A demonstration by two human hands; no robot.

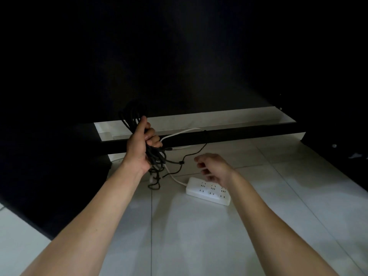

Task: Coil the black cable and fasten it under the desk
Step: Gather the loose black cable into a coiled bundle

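My left hand (142, 144) grips a bundle of coiled black cable (133, 114) upright, with loops sticking out above the fist and hanging below it. A loose black strand (191, 153) runs from the bundle to the right and up to the black crossbar (239, 135) of the desk. My right hand (212, 166) hovers to the right of the bundle, blurred, fingers loosely curled, holding nothing. The dark underside of the desk (179, 56) fills the upper half of the view.
A white power strip (207, 191) lies on the pale tiled floor (189, 236) under my right hand. Its white cord (179, 133) curves left and up past the crossbar. Dark desk panels stand at left (49, 176) and right.
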